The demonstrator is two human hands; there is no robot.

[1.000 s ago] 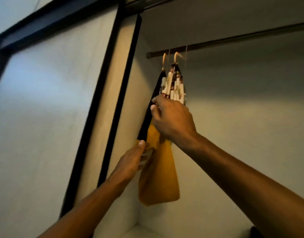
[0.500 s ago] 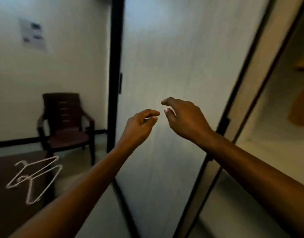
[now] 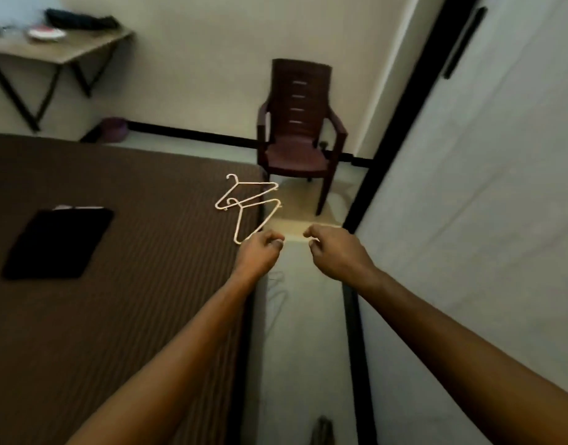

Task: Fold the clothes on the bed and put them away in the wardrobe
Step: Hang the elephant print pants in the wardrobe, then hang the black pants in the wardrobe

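A black folded garment (image 3: 59, 244) is seen lying flat on the bed (image 3: 122, 316), toward its left side, well apart from both hands. A pale edge of something is visible just beyond its far side; what it is cannot be told. The bed is covered in a brown, finely striped sheet.

Two pale hangers (image 3: 248, 205) are laid overlapping near the bed's far right corner, one tip projecting past the edge. The lower tip is located just beside the left hand (image 3: 260, 252); contact cannot be confirmed.

Left hand: held over the bed's right edge, fingers curled in loosely, thumb against them, nothing gripped. Right hand (image 3: 335, 252): held out over the floor gap between bed and wardrobe, fingers hanging loosely curled, nothing held. The hands are close together but apart.

The wardrobe door (image 3: 484, 236), white with a black frame and a black vertical handle at upper right, is seen filling the right side. A black track is run along the floor below it.

A dark brown plastic armchair (image 3: 300, 133) is placed against the far wall, between the bed corner and the wardrobe. A wall-side table (image 3: 67, 49) on black angled legs is seen at upper left, with a white plate (image 3: 46, 33) and a dark blurred item (image 3: 80, 22) on it. A purple round object (image 3: 114, 130) is located on the floor under it.
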